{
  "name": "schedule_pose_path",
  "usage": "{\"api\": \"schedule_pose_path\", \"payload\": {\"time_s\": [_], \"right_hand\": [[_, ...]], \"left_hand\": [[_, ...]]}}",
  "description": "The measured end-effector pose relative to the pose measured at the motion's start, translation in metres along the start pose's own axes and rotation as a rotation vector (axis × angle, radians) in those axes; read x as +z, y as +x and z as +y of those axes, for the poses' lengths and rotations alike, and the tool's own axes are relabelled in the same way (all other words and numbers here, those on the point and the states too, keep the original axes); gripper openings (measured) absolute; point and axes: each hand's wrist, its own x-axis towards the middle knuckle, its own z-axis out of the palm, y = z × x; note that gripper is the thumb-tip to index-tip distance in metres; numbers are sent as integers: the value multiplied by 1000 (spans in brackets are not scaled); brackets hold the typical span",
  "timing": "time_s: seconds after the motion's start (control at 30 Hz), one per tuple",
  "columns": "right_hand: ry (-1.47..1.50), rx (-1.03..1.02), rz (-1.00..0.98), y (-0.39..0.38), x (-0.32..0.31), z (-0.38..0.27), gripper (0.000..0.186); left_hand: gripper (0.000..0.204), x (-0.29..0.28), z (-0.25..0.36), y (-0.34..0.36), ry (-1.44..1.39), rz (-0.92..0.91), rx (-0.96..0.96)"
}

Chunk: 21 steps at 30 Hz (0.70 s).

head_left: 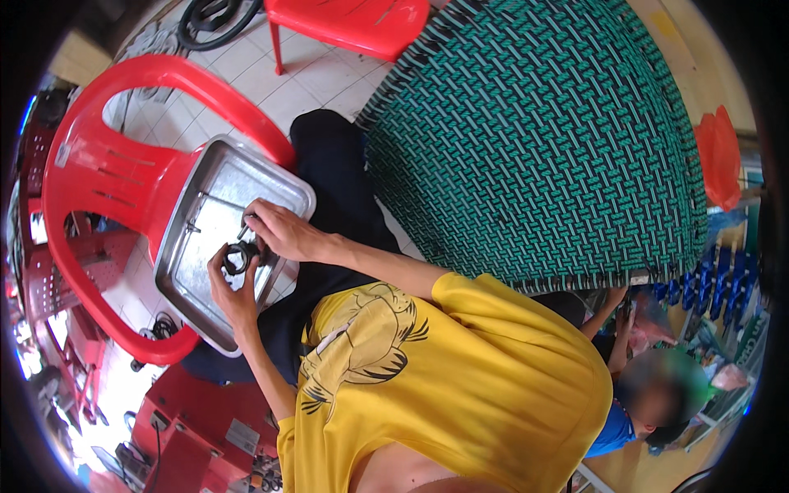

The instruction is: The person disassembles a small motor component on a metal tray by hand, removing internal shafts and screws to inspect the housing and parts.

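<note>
A black ring-shaped part [236, 262] is gripped between the thumb and fingers of my left hand [234, 289], above a metal tray. My right hand [282, 232] is just beside it, its fingers pinched around a small, thin dark piece [246, 223] that I cannot name for sure. The rectangular silver tray [178, 248] rests against a red plastic chair and near my lap. Inside the tray, left of my right hand, lies a small dark metal piece [192, 225].
The red armchair [123, 168] curves around the tray's left side. A green woven seat [534, 148] fills the right, and another red chair [353, 25] stands beyond. Red machinery [189, 419] is at lower left. Another person [612, 431] sits at lower right.
</note>
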Motion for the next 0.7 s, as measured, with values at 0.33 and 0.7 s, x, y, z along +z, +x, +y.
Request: {"api": "schedule_pose_path", "payload": {"time_s": [0.33,0.7], "right_hand": [[-41,-151,-37,4,-10,4,17],[-89,-221,-50,10,-21,8,17]], "left_hand": [[59,2,5,7,-5,-41,-20],[59,-1,6,11,-9,-83,-12]]}}
